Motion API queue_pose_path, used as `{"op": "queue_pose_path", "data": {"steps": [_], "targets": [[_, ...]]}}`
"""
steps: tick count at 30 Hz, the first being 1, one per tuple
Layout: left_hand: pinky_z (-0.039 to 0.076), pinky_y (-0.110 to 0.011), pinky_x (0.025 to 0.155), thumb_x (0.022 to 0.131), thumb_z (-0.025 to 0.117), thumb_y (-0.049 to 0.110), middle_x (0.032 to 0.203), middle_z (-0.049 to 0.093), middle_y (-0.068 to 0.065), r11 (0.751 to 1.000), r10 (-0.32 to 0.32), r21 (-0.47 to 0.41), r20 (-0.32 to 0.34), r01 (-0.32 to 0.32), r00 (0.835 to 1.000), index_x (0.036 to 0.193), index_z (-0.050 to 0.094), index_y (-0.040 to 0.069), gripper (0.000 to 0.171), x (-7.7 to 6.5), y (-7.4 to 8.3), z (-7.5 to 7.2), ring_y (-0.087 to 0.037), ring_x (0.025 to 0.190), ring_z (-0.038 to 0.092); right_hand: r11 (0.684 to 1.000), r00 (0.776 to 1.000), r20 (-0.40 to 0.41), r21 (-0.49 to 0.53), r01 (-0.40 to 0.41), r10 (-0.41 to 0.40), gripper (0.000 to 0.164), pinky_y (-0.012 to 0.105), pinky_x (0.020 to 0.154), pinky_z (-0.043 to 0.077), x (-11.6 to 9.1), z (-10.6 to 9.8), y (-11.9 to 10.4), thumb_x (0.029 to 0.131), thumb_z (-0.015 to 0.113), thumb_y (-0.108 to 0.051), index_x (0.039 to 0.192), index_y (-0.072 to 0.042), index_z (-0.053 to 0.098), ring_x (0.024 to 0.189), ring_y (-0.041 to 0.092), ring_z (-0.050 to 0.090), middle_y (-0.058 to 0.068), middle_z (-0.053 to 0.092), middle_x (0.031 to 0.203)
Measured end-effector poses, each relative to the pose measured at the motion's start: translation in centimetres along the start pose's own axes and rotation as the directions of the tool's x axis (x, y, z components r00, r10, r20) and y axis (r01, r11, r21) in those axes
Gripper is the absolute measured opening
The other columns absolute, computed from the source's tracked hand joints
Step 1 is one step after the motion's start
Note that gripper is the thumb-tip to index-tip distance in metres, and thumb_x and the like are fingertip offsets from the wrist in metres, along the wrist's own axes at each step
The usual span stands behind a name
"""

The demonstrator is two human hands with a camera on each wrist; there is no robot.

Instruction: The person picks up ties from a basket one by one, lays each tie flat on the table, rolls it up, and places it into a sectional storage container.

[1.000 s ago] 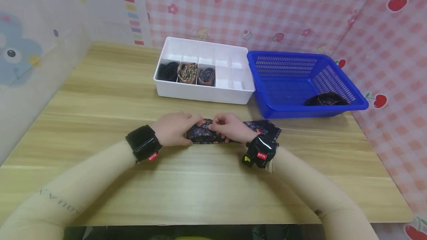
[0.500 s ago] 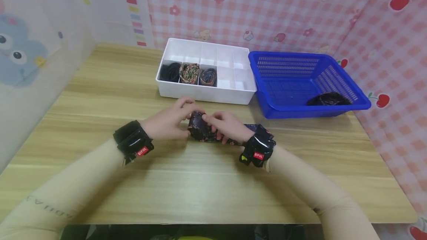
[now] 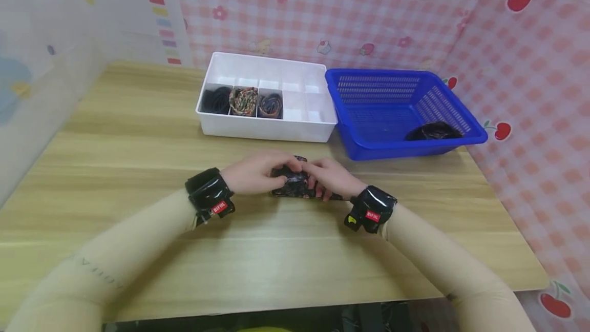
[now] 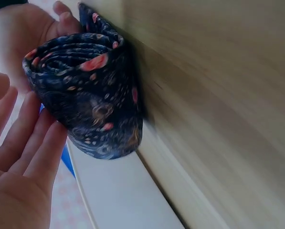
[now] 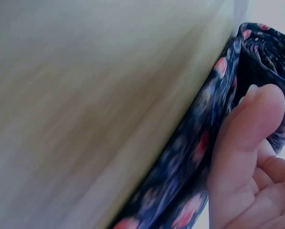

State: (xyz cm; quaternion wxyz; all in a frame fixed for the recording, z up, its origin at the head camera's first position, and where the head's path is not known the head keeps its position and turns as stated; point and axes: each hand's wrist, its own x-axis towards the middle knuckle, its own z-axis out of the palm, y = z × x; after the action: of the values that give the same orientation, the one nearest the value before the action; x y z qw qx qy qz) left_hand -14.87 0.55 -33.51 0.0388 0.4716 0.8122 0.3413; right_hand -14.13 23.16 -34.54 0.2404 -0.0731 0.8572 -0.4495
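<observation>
A dark floral necktie (image 3: 295,184), partly rolled up, lies on the table between both hands. Its coil (image 4: 85,105) shows layered edges and pink flowers in the left wrist view. My left hand (image 3: 255,172) holds the coil from the left, thumb on the near side and fingers over the far side. From the right, my right hand (image 3: 338,178) holds the necktie where the coil meets the flat length, its fingertips meeting the left hand's over the roll. The unrolled strip (image 5: 180,152) runs flat along the table beside the right thumb, mostly hidden under that hand in the head view.
Behind the hands stands a white divided box (image 3: 267,128), with rolled fabric pieces (image 3: 244,101) in three front compartments. Right of it, a blue plastic basket (image 3: 415,148) holds a dark bundle (image 3: 433,130). The table's front edge (image 3: 276,309) lies below the forearms.
The necktie's coil has formed and moved slightly right along the strip, and less flat length shows at the right. My left hand drew back, then closed in on the coil again.
</observation>
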Motion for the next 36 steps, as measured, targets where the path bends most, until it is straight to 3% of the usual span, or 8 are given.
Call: {"op": "queue_pose_path", "data": {"steps": [9, 14, 18, 21, 25, 30, 33, 36], "targets": [[0.046, -0.033, 0.09, 0.087, 0.055, 0.001, 0.107, 0.064, -0.005, 0.996, 0.066, 0.049, 0.099, -0.071, 0.993, 0.103, 0.067, 0.007, 0.021, 1.9, 0.2, 2.2, -0.017, 0.101, 0.058, 0.984, 1.0, -0.027, -0.18, 0.009, -0.014, 0.035, 0.03, 0.041, 0.049, -0.7, -1.2, 1.8, 0.096, 0.056, -0.033, 0.075, -0.006, 0.058, 0.047, 0.015, 0.053, 0.005, 0.057, 0.066], [0.045, -0.036, 0.095, 0.086, 0.064, 0.01, 0.117, 0.061, -0.006, 0.999, 0.033, 0.029, 0.089, -0.036, 0.995, 0.11, 0.064, 0.009, 0.025, 1.6, -0.2, 2.0, -0.02, 0.109, 0.056, 0.973, 0.998, -0.058, -0.229, 0.025, -0.04, 0.03, 0.03, 0.039, 0.047, -0.5, -1.2, 1.8, 0.095, 0.061, -0.034, 0.079, -0.009, 0.056, 0.044, 0.015, 0.053, 0.004, 0.058, 0.066], [0.039, -0.045, 0.103, 0.074, 0.081, 0.026, 0.135, 0.051, -0.015, 0.993, -0.04, 0.118, 0.096, 0.029, 0.995, 0.132, 0.054, 0.012, 0.066, 1.0, -0.7, 1.4, -0.031, 0.122, 0.049, 0.971, 0.996, -0.078, -0.239, 0.016, -0.036, 0.028, 0.027, 0.038, 0.044, -0.3, -1.0, 1.7, 0.095, 0.061, -0.033, 0.081, -0.009, 0.057, 0.044, 0.015, 0.051, 0.004, 0.057, 0.065], [0.04, -0.048, 0.1, 0.069, 0.085, 0.03, 0.132, 0.052, -0.019, 0.978, -0.075, 0.204, 0.143, 0.045, 0.987, 0.142, 0.046, 0.016, 0.085, 0.5, -1.0, 1.2, -0.033, 0.119, 0.05, 0.971, 0.996, -0.078, -0.236, 0.029, -0.049, 0.027, 0.026, 0.038, 0.042, -0.1, -0.5, 1.7, 0.095, 0.061, -0.032, 0.081, -0.01, 0.056, 0.045, 0.014, 0.05, 0.002, 0.056, 0.066], [0.047, -0.046, 0.089, 0.07, 0.084, 0.033, 0.119, 0.058, -0.016, 0.946, -0.17, 0.304, 0.158, 0.116, 0.973, 0.145, 0.045, 0.021, 0.085, -1.0, -1.3, 0.2, -0.029, 0.105, 0.056, 0.972, 0.993, -0.063, -0.221, 0.083, -0.099, 0.024, 0.025, 0.038, 0.04, 1.0, 0.8, 0.7, 0.095, 0.061, -0.031, 0.084, -0.01, 0.056, 0.047, 0.013, 0.049, 0.001, 0.054, 0.066], [0.05, -0.043, 0.075, 0.073, 0.081, 0.033, 0.098, 0.06, -0.011, 0.9, -0.303, 0.35, 0.074, 0.259, 0.95, 0.145, 0.043, 0.014, 0.084, -3.4, -1.7, -0.9, -0.023, 0.083, 0.058, 0.959, 0.979, -0.093, -0.238, 0.154, -0.181, 0.014, 0.025, 0.044, 0.043, 2.1, 2.6, -1.4, 0.093, 0.065, -0.021, 0.094, -0.009, 0.057, 0.051, 0.013, 0.053, 0.001, 0.058, 0.069], [0.051, -0.041, 0.071, 0.075, 0.078, 0.027, 0.09, 0.062, -0.007, 0.897, -0.318, 0.331, 0.02, 0.294, 0.948, 0.143, 0.043, 0.008, 0.079, -4.7, -1.9, -1.4, -0.019, 0.074, 0.057, 0.946, 0.968, -0.109, -0.263, 0.19, -0.224, 0.01, 0.026, 0.049, 0.046, 2.8, 3.8, -2.5, 0.092, 0.064, -0.016, 0.095, -0.008, 0.06, 0.052, 0.013, 0.055, 0.002, 0.062, 0.073], [0.051, -0.041, 0.071, 0.077, 0.077, 0.023, 0.094, 0.066, -0.007, 0.91, -0.316, 0.276, -0.021, 0.309, 0.948, 0.143, 0.042, 0.004, 0.077, -5.8, -1.6, -2.1, -0.017, 0.072, 0.058, 0.943, 0.963, -0.107, -0.256, 0.212, -0.246, 0.012, 0.026, 0.049, 0.047, 3.3, 4.7, -3.3, 0.094, 0.06, -0.018, 0.096, -0.006, 0.064, 0.052, 0.013, 0.056, 0.002, 0.063, 0.074]]}}
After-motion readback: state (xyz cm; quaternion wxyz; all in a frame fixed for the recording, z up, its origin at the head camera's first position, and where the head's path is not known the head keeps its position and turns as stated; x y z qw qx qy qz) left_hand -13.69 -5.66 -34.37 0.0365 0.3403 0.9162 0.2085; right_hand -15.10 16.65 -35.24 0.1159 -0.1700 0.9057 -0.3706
